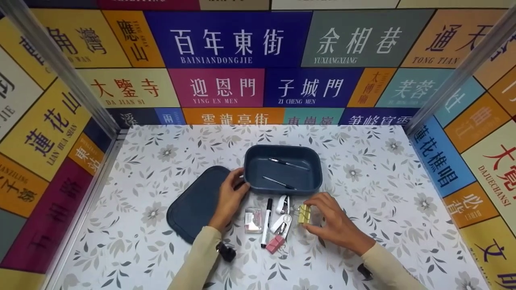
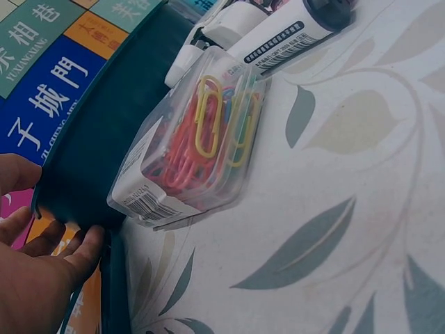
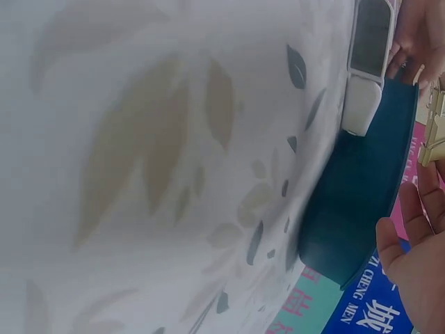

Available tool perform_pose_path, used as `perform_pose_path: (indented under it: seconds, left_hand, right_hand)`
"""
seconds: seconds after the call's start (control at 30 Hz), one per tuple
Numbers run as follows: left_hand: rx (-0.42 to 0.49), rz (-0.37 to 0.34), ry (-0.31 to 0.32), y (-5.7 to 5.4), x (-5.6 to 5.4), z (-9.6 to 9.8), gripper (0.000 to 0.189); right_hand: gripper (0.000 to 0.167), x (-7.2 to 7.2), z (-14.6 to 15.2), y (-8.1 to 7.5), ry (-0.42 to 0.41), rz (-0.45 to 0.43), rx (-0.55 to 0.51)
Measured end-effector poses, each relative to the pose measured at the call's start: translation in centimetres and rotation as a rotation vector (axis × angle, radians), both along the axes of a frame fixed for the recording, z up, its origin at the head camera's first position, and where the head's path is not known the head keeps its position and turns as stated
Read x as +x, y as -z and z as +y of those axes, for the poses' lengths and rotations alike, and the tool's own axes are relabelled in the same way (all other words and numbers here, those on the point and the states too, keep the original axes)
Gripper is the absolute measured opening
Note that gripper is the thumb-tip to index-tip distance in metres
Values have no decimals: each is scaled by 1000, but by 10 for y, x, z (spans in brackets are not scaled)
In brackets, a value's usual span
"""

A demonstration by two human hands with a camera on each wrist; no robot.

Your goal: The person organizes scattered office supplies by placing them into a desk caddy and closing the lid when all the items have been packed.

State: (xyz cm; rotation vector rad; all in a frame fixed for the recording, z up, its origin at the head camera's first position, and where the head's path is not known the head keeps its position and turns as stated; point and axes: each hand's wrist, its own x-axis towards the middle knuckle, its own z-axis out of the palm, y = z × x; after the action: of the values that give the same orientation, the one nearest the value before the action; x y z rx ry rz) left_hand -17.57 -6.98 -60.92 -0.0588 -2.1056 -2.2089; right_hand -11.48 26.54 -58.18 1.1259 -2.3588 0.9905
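My left hand (image 1: 232, 193) rests its loosely bent fingers against the left wall of a dark blue rectangular box (image 1: 282, 188). In the left wrist view, the fingertips touch its rim and outer side. Two slim pens, one a dark pen (image 1: 288, 163), lie inside it. My right hand (image 1: 336, 221) pinches a yellow binder clip (image 1: 305, 214) between thumb and fingers, just in front of the box. That clip (image 3: 435, 129) is cut off at the edge of the right wrist view. Left of it are two small white desk tools, including a hinged one (image 1: 281, 225).
A clear case of colored paper clips (image 2: 201, 132) sits in front of the box, beside a white marker (image 1: 266, 225) with black ends. A pink binder clip (image 1: 275, 244) lies nearer me. The dark blue lid (image 1: 197, 205) lies under my left forearm. Printed panels (image 1: 225, 44) enclose the flowered tabletop.
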Motion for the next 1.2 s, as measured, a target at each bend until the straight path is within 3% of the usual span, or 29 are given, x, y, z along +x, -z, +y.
perform_pose_path:
  seconds: [0.37,0.73,1.2]
  left_hand:
    - [11,14,3,3,-1,1,52]
    - [23,14,7,6,-1,0,52]
    - [43,10,11,2,-1,0,52]
  right_hand:
    - [58,-7,-3,-1,35,-34,-15]
    - [57,-15,-6,1,31,-9,-20]
    - [58,-21,-6,-2,66,-23,-5]
